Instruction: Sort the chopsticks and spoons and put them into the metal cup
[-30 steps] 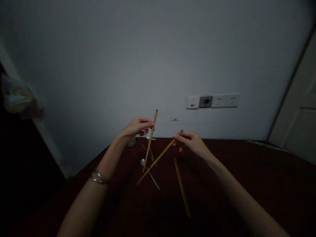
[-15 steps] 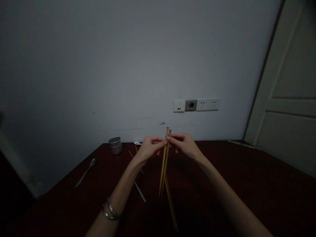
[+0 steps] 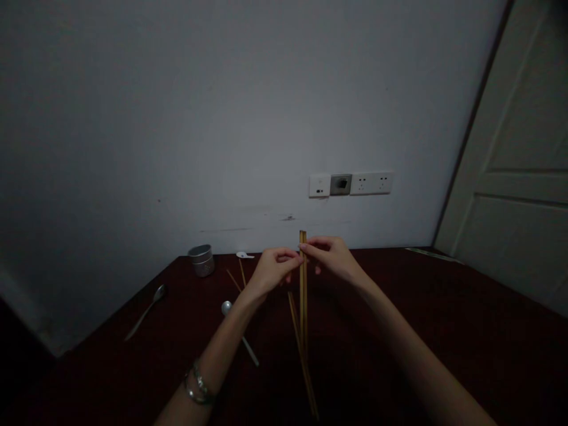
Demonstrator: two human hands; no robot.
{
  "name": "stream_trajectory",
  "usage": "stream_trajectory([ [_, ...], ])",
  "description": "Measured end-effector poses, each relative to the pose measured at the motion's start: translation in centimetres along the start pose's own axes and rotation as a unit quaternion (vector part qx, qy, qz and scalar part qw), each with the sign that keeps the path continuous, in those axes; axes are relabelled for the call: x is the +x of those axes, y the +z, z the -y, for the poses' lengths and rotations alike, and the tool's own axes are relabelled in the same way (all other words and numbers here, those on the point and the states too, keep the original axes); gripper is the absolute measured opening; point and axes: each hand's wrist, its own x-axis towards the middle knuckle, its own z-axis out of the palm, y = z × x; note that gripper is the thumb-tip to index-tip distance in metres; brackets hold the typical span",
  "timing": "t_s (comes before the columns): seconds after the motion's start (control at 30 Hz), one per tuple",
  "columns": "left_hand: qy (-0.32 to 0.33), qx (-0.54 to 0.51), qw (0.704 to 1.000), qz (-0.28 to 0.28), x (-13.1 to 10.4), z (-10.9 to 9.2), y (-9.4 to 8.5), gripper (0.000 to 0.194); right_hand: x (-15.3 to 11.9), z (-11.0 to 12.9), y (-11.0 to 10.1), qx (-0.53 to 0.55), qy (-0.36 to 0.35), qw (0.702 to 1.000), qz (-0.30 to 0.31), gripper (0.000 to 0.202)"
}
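Two long wooden chopsticks (image 3: 303, 296) stand upright side by side in front of me, their tops level with each other. My left hand (image 3: 276, 269) pinches them from the left with thumb and fingertips. From the right, my right hand (image 3: 331, 257) pinches the same chopsticks a little higher up. Another pair of chopsticks (image 3: 298, 337) lies slanting on the dark table behind and below the held ones, partly covered by them. A metal spoon (image 3: 251, 351) lies left of these, its middle hidden by my left forearm.
On the dark red table (image 3: 377, 331) a metal cup (image 3: 202, 261) stands at the back left. Close by are a white spoon (image 3: 244, 255) and thin chopsticks (image 3: 234, 280). Another metal spoon (image 3: 148, 307) lies far left. Behind rises a wall with sockets (image 3: 371, 183).
The two held chopsticks have gone from slanted and uneven to upright, together, with level tops. My view has shifted slightly, and the round head of the nearer metal spoon now shows.
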Motion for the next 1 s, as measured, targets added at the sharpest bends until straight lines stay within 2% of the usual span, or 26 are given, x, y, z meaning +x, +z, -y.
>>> stream_trajectory([
  [0.47, -0.003, -0.018, 1.000, 0.024, 0.3, 0.9, 0.2, 0.021, 0.0, 0.0, 0.1, -0.004, 0.018, 1.000, 0.008, 0.027],
  [0.7, -0.010, -0.025, 0.997, 0.074, 0.3, 1.7, 0.9, 0.022, 0.4, -1.4, -0.5, 0.001, 0.026, 1.000, 0.010, 0.029],
  [0.83, -0.012, -0.037, 0.994, 0.106, 0.3, 2.3, 1.5, 0.023, 0.4, -2.4, -0.8, 0.008, 0.057, 0.998, -0.004, 0.029],
  [1.0, -0.014, -0.046, 0.992, 0.113, 0.6, 3.4, 2.1, 0.025, 0.1, -3.5, -1.1, 0.037, 0.101, 0.994, -0.011, 0.028],
])
